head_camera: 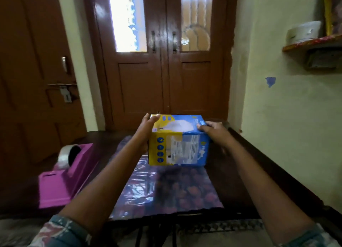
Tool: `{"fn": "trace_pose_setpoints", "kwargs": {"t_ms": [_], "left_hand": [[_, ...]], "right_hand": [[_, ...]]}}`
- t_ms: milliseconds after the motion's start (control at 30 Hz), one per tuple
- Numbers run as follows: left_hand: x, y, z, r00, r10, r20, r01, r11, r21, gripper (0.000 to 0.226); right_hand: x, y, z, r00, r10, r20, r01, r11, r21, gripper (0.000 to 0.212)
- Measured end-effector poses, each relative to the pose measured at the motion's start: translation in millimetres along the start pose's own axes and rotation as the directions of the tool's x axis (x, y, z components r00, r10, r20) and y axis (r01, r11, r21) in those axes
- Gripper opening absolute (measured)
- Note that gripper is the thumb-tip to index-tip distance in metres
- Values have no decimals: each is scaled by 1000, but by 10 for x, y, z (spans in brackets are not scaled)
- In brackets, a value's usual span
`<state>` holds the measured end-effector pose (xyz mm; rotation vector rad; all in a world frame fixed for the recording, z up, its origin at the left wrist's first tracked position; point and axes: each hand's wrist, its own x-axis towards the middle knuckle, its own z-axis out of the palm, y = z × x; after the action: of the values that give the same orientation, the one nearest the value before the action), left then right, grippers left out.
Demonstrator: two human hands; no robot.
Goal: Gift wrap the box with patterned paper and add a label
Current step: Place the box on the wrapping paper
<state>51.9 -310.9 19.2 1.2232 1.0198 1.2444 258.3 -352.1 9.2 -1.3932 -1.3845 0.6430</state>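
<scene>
A blue and yellow cardboard box (178, 141) is held just above the far part of a glossy sheet of patterned wrapping paper (166, 187) that lies flat on the dark table (240, 163). My left hand (146, 130) presses flat against the box's left side, fingers straight along the top edge. My right hand (212, 131) grips the right side, with the thumb curled over the top edge. The paper is purple-blue with red round motifs, and its near edge looks roughly cut.
A pink tape dispenser (64, 174) with a clear tape roll stands on the table to the left of the paper. Brown double doors (162, 61) rise behind the table. A wall with a small shelf (312, 43) runs along the right.
</scene>
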Motion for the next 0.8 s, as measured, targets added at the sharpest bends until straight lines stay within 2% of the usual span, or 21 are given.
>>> {"fn": "trace_pose_setpoints", "kwargs": {"t_ms": [167, 300, 533, 733, 800], "left_hand": [[257, -86, -647, 991, -38, -128, 37, 999, -5, 61], [439, -168, -813, 989, -126, -74, 121, 991, -65, 52], [657, -434, -901, 977, -196, -83, 190, 979, -76, 43], [743, -483, -997, 985, -171, -39, 171, 985, -5, 44], [709, -452, -987, 984, -172, -39, 172, 985, 14, 29]], "right_hand": [[249, -94, 635, 996, -21, 92, 20, 1000, 8, 30], [373, -36, 803, 992, 34, 118, -36, 999, 14, 29], [496, 158, 892, 978, 99, 185, -95, 995, -30, 32], [481, 268, 932, 994, 81, 72, -82, 997, 9, 24], [475, 293, 925, 996, 84, 40, -85, 996, 22, 21]]}}
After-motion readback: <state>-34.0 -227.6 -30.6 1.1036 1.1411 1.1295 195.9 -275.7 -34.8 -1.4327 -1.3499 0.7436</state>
